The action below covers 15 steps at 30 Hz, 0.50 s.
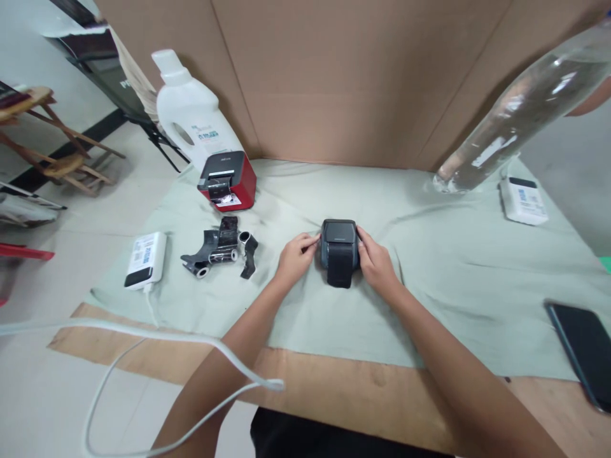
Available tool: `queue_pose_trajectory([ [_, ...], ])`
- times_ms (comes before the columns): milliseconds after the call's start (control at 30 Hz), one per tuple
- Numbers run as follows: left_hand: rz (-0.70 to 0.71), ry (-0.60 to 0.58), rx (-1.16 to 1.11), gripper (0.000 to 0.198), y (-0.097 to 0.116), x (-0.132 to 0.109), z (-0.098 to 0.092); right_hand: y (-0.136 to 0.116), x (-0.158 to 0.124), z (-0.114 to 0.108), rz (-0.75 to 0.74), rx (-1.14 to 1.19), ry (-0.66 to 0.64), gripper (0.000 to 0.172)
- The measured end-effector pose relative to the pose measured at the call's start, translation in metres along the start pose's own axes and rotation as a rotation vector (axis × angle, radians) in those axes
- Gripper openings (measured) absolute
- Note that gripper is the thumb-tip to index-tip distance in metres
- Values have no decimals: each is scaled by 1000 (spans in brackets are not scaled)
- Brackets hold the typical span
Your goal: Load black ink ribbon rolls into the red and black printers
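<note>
A small black label printer [339, 231] lies on the green cloth in front of me, with a wide black strip [339, 266] hanging out of its front. My left hand [298, 257] has its fingers curled together at the printer's left edge. On the opposite edge my right hand [377, 259] grips the side, thumb along the near face and fingers partly hidden behind it. To the left lie several curled black strips and small rolls [217, 245]. Behind them stands a red and black printer [229, 181], a dark strip at its front slot.
A white jug [193, 108] stands behind the red printer, against a cardboard panel [334, 83]. White power banks lie left [146, 259] and right [524, 201]. A clear bottle [515, 121] leans at right, above a phone [582, 350]. A white cable [191, 340] crosses my left forearm.
</note>
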<state>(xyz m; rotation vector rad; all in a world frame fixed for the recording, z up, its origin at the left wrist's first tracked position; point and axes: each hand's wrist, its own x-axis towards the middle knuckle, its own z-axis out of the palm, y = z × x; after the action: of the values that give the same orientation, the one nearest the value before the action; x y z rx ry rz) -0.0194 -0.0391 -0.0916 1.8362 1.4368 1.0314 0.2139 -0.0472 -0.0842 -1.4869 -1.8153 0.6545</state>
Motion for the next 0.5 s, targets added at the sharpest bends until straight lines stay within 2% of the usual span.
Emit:
queue_pose_trajectory([
  [67,13,-7,-78,31,-4,1,-1,1,0,0,-3,-7,-2,57],
  [167,25,-3,-50,33,-4,0,-1,2,0,1,-3,-18,2,57],
  [400,115,-96,397,44,9,-7,-2,2,1,2,17,-57,15,57],
  [500,146,-123,475,47,9,-8,-3,3,2,2,7,-52,23,56],
])
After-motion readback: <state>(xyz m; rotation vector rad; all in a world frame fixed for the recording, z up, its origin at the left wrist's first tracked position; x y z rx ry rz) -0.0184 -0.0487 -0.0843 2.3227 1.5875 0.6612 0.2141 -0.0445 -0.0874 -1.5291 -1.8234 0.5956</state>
